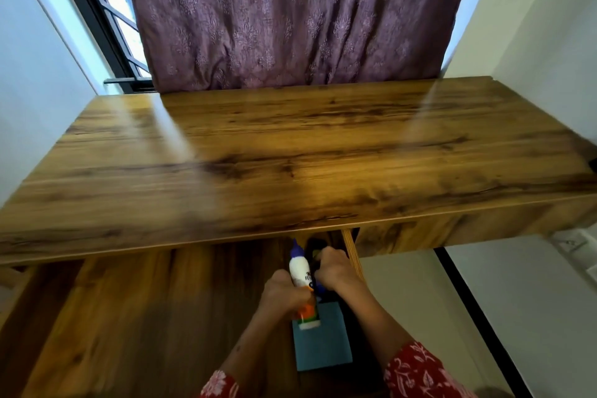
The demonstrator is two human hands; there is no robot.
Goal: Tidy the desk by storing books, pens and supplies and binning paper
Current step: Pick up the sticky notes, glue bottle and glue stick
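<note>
Wooden drawer point(352, 255), blue book point(323, 346) inside

Glossy wooden desk point(290, 152), open drawer point(352, 255) beneath

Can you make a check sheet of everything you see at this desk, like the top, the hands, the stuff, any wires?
Surface: wooden desk top, nothing seen on it.
Job's things: white glue bottle with purple cap, held below the desk's front edge over an open drawer; blue flat item, maybe a book, lies inside.
Clutter: nothing seen.
Hands: left hand grips the glue bottle; right hand reaches into the drawer, what it holds is unclear.
Cables: nothing seen.
Surroundings: purple curtain behind, window at left, white walls.
</note>
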